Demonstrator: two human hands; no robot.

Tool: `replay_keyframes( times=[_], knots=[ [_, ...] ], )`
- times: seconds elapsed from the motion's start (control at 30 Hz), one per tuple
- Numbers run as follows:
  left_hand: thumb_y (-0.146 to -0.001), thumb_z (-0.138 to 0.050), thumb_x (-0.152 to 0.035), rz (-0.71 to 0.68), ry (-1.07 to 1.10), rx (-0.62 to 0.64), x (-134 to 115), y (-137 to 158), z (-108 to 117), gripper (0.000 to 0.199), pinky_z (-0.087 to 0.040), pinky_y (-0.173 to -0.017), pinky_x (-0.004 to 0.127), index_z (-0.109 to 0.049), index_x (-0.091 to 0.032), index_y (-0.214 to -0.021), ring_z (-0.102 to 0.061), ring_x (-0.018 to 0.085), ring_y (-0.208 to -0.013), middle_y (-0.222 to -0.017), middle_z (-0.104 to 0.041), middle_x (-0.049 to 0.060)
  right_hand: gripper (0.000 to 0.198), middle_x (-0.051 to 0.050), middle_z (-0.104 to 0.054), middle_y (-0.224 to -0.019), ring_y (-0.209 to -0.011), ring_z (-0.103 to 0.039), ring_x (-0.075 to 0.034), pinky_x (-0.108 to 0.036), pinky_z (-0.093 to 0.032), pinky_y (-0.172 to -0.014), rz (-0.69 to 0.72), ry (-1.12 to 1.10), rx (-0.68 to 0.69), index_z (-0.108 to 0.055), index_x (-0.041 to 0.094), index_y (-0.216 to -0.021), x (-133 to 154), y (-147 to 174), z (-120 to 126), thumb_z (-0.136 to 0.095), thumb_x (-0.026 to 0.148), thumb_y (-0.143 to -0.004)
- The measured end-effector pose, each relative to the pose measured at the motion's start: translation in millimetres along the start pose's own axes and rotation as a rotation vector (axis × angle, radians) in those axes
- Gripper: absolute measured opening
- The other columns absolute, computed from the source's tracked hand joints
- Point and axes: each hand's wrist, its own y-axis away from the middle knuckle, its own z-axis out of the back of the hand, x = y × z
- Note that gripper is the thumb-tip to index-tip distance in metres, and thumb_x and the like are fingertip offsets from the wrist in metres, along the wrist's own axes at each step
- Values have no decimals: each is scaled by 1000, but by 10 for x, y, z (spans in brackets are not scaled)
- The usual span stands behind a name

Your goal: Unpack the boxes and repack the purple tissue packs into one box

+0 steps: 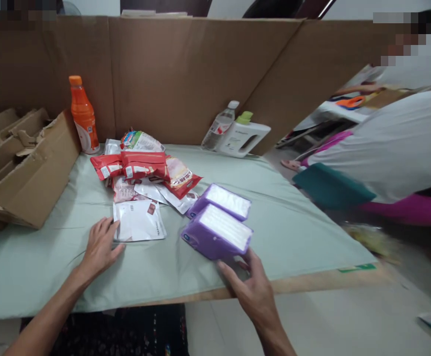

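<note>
My left hand [102, 246] lies on the cloth with its fingers spread, the fingertips at the left edge of a flat white pouch [139, 222]. My right hand [250, 282] has thumb and fingers around the near corner of a purple tissue pack [210, 237], which rests on the cloth. Close behind it lies a second purple tissue pack [223, 198], almost parallel. Beyond the pouch is a pile of snack bags: red bags [145, 164], a red and cream bag [182, 175], more white pouches [180, 198] and a green and white bag [141, 141].
A divided cardboard box [45, 173] stands left, beside an orange drink bottle [84, 116]. At the back, a clear bottle [221, 126] and white jug [243, 138] lean against a cardboard wall [200, 74]. The table edge [312, 279] is near me. Another person [397, 148] is at right.
</note>
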Motion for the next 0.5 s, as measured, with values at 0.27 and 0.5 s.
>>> replay_keyframes(
  times=[0.27, 0.5],
  knots=[
    [-100, -67, -39, -16, -130, 33, -340, -362, -71, 40, -54, -102, 53, -61, -19, -134, -63, 29, -120, -137, -61, 12, 49, -8, -73, -77, -69, -69, -28, -38, -54, -62, 122, 169, 135, -65, 20, -99, 146, -326, -174, -63, 66, -83],
    [-98, -69, -43, -36, -63, 64, -303, -218, -145, 57, -43, -112, 62, -51, -20, -147, -51, 37, -137, -152, -49, 15, 54, -13, -72, -87, -83, -69, -36, -50, -54, -76, 239, 263, 77, -62, 20, -99, 25, -222, -292, -57, 72, -84]
  ],
)
